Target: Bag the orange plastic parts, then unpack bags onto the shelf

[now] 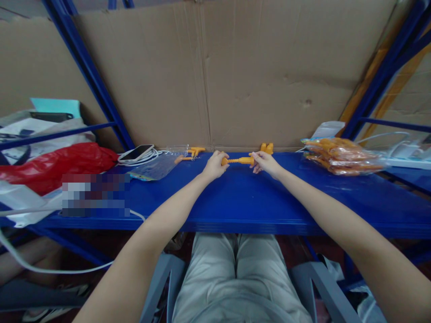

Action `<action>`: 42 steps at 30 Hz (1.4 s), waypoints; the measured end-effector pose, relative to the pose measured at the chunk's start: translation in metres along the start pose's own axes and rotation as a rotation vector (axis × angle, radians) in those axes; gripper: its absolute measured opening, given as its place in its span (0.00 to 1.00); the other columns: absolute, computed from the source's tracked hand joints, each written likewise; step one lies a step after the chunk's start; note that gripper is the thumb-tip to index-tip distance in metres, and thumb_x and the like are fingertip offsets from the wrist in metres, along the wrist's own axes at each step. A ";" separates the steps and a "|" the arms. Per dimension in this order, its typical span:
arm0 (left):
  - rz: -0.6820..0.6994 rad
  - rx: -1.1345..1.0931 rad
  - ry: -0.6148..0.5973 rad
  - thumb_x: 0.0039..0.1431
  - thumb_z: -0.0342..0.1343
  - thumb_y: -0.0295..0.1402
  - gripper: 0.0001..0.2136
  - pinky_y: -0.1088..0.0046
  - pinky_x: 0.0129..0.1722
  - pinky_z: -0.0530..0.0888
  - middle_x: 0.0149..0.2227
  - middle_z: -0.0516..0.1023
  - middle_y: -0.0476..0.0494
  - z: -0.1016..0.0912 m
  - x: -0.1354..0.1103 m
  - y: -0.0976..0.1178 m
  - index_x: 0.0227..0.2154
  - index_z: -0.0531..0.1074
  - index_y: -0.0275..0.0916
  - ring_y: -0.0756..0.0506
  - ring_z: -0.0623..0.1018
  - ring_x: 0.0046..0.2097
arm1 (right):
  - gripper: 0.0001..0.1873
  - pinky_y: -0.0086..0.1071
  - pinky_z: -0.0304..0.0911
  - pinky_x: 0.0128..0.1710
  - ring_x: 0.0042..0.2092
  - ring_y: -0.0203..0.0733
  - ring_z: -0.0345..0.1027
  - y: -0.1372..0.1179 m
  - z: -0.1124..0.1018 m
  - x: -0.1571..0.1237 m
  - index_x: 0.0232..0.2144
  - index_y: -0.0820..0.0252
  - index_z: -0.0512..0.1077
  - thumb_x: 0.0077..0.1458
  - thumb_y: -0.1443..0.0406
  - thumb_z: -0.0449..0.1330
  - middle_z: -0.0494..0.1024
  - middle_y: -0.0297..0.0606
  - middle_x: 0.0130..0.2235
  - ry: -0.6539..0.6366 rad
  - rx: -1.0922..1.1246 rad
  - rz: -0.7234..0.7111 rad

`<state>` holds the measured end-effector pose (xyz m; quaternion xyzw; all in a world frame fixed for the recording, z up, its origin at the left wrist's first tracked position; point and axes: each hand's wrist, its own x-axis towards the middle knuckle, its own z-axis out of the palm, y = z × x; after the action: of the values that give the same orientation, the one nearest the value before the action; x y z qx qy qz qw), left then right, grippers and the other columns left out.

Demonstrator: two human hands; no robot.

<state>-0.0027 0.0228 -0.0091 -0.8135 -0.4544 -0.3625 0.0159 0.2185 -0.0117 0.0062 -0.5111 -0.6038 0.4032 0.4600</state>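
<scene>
Over the blue shelf top, a yellow-orange plastic piece with a ridged, screw-like shaft (235, 160) stretches between my two hands. My left hand (214, 165) is closed on its left end. The right end, which is thicker, is gripped by the fingers of my right hand (265, 164). Just behind my right hand stands another yellow plastic part (267, 148), partly hidden. To the left of my left hand lie a yellow plastic part (195, 152) and a clear plastic bag (156, 167). The exact kind of the held piece is too small to make out.
Stacked clear bags of orange parts (340, 157) lie at the right, beside a white power strip (409, 161). At the left are a phone (136, 153) on a coiled white cable, and a red bag (74, 166). A cardboard panel (252, 76) closes the back; blue posts (92, 76) flank it.
</scene>
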 end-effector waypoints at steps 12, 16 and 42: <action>0.000 -0.017 0.025 0.49 0.63 0.22 0.12 0.67 0.47 0.73 0.38 0.71 0.47 -0.001 0.000 -0.003 0.37 0.73 0.40 0.45 0.75 0.42 | 0.14 0.25 0.68 0.23 0.21 0.32 0.68 0.007 -0.009 0.003 0.35 0.64 0.70 0.62 0.57 0.58 0.78 0.41 0.26 -0.134 -0.056 -0.047; 0.010 -0.020 -0.001 0.50 0.63 0.22 0.12 0.68 0.47 0.72 0.39 0.70 0.46 -0.001 -0.001 0.001 0.38 0.73 0.39 0.46 0.74 0.42 | 0.23 0.25 0.64 0.18 0.18 0.33 0.66 0.005 -0.008 0.003 0.34 0.64 0.71 0.63 0.49 0.51 0.75 0.41 0.20 -0.112 -0.084 0.026; -0.023 -0.025 0.047 0.49 0.64 0.22 0.12 0.68 0.45 0.72 0.37 0.69 0.47 0.001 -0.001 0.004 0.36 0.72 0.39 0.46 0.74 0.41 | 0.18 0.22 0.64 0.18 0.22 0.33 0.72 0.001 -0.006 -0.003 0.45 0.62 0.69 0.64 0.53 0.53 0.82 0.43 0.31 -0.115 -0.021 0.046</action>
<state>0.0004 0.0197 -0.0092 -0.7996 -0.4587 -0.3874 0.0125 0.2246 -0.0144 0.0063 -0.5056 -0.6215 0.4363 0.4096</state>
